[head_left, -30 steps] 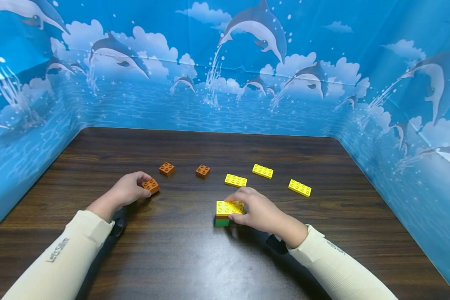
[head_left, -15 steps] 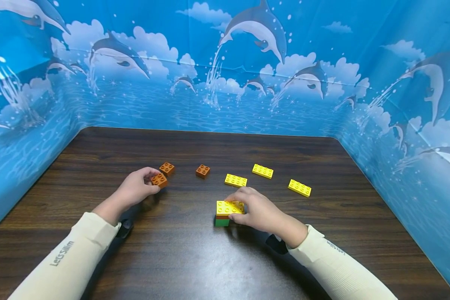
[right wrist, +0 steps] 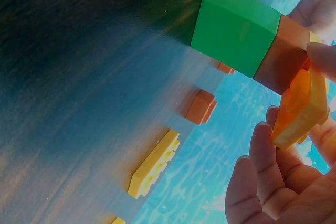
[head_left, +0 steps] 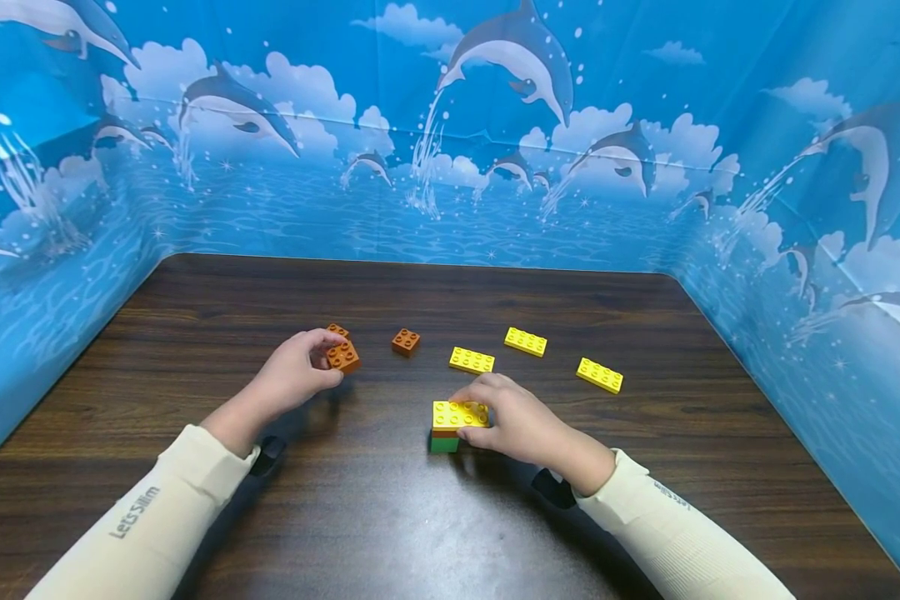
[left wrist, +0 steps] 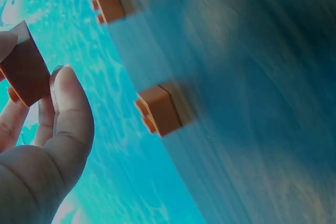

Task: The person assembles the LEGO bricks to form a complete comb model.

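In the head view my left hand point(head_left: 296, 371) pinches an orange-brown toy building brick point(head_left: 342, 357) between thumb and fingers. The left wrist view shows that brick point(left wrist: 27, 69) raised off the table. My right hand point(head_left: 513, 417) grips a yellow brick point(head_left: 450, 413) at the top of a small stack. Seen from the right wrist, the stack has a green brick point(right wrist: 236, 31) at its base and an orange-brown brick point(right wrist: 283, 53) above it. The yellow brick point(right wrist: 307, 111) sits on top and overhangs toward my right fingers.
Another orange-brown brick point(head_left: 337, 330) lies behind the held one, partly covered, with one more point(head_left: 405, 342) to its right. Three flat yellow bricks, the nearest point(head_left: 472, 360), lie behind the stack on the dark wooden table point(head_left: 375, 517). A blue dolphin-print cloth point(head_left: 307, 217) surrounds the table.
My left hand has moved right and slightly away from me with the orange-brown brick, now overlapping the one behind it. My right hand and the stack have stayed in place.
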A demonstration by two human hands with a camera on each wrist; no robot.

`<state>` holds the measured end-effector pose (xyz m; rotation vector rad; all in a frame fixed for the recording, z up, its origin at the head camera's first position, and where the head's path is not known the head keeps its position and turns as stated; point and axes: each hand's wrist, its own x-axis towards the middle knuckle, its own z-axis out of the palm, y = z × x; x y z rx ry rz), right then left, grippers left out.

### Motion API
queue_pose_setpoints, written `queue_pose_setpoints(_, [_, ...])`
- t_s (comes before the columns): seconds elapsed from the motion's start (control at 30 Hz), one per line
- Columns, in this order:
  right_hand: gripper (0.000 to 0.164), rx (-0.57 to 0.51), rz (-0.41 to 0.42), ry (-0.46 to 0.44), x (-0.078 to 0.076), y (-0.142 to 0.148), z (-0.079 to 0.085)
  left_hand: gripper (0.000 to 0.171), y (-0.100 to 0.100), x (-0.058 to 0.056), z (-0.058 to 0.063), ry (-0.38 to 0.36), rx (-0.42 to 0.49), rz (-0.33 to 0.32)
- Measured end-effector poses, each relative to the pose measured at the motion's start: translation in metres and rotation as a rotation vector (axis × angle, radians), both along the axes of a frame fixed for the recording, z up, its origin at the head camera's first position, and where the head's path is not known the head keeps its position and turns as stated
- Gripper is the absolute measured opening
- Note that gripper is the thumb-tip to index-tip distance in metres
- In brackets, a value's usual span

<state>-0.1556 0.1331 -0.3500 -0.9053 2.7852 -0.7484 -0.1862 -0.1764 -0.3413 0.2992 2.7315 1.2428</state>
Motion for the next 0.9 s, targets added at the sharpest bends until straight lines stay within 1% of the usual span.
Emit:
queue_pose_setpoints(0.23, [0.037,-0.002,-0.001,-0.013,0.0,0.001,0.0,0.045,0.014,0.004,0.005,0.06,-0.005,-0.029])
queue_pose_setpoints(0.53, [0.037,0.0,-0.002,-0.006,-0.001,0.001,0.0,0.046,0.03,0.009,0.01,0.047,0.051,-0.068])
queue_pose_setpoints(0.73, [0.036,0.001,0.001,-0.017,-0.001,0.0,0.0,0.045,0.042,0.017,0.015,0.06,0.065,-0.079])
queue_pose_setpoints(0.9, [0.037,0.002,0.001,-0.026,-0.001,0.0,0.002,0.045,0.051,0.023,0.016,0.042,0.082,-0.103])
